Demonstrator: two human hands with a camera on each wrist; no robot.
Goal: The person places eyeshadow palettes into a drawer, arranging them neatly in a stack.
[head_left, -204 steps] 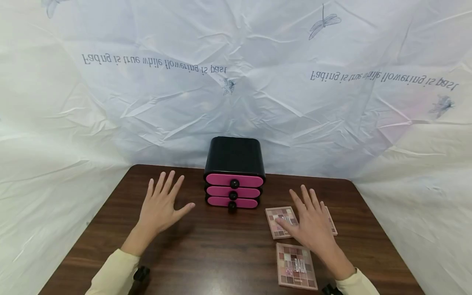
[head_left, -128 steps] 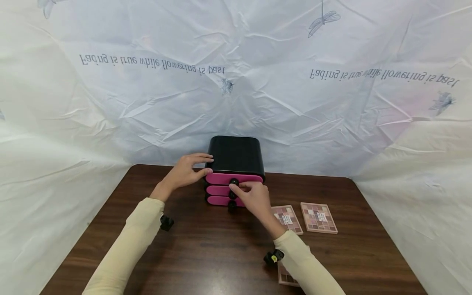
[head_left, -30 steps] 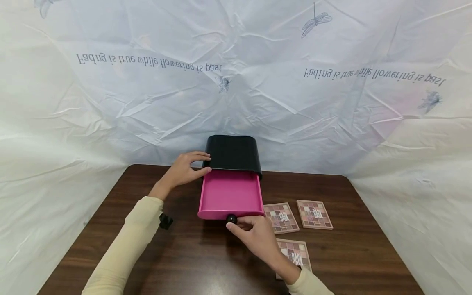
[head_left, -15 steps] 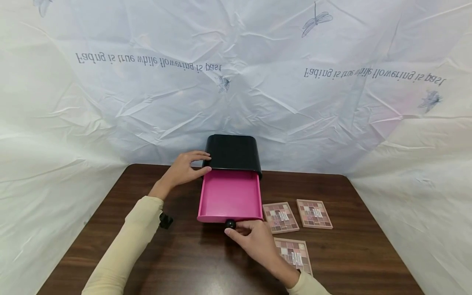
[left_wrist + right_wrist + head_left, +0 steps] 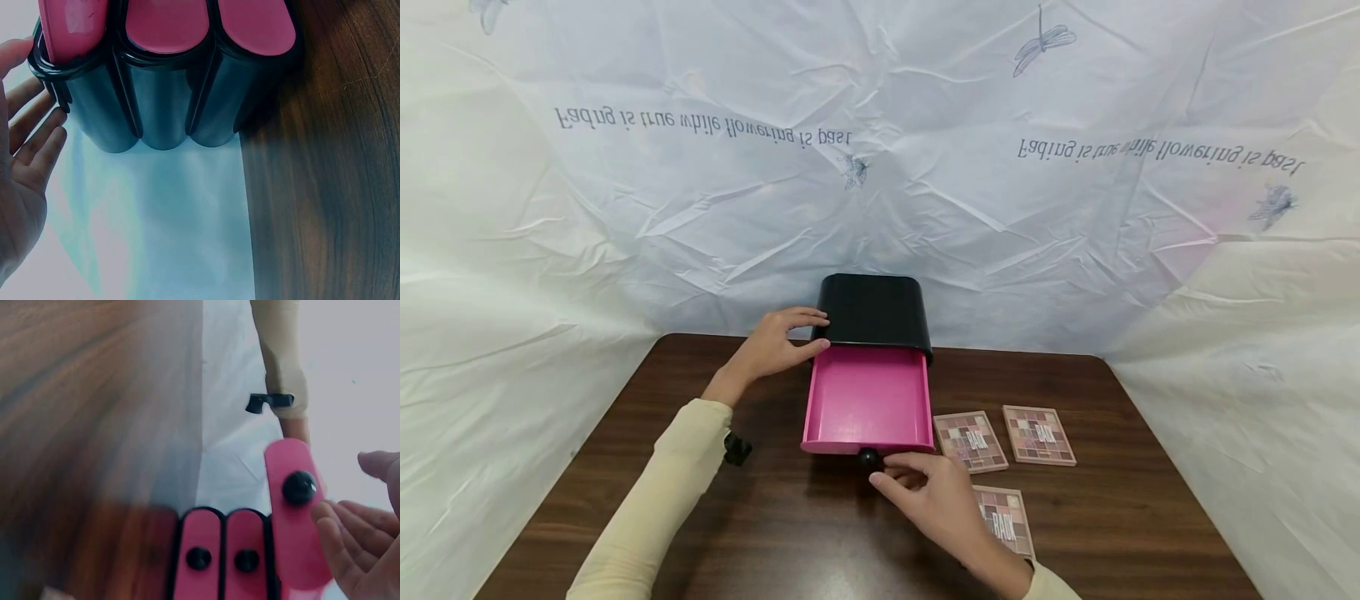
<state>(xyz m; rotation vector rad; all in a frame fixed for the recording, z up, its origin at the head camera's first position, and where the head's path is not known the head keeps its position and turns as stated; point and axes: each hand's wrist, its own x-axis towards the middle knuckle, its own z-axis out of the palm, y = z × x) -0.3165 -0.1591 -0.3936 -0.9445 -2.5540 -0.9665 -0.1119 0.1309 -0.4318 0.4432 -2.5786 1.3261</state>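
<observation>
A small black drawer cabinet [image 5: 874,308] stands at the back of the table. Its pink top drawer [image 5: 868,400] is pulled out toward me and holds nothing. My left hand [image 5: 775,343] rests against the cabinet's upper left corner, fingers on the top and thumb by the front edge. Just right of the black knob [image 5: 869,458] is my right hand [image 5: 946,504], its fingers loosely bent. In the right wrist view, thumb and fingers are spread apart, and the knob [image 5: 299,488] is free of them. Two lower drawers show pushed in.
Three eyeshadow palettes lie right of the cabinet: one beside the drawer [image 5: 972,442], one farther right [image 5: 1039,435], and a nearer one [image 5: 1006,523] partly behind my right hand. A white printed sheet [image 5: 880,192] hangs behind the brown table [image 5: 760,517].
Both hands first hovered over the table; then the left went to the cabinet and the right pulled the top drawer out by its knob. Just now the right hand let go, shifting slightly right.
</observation>
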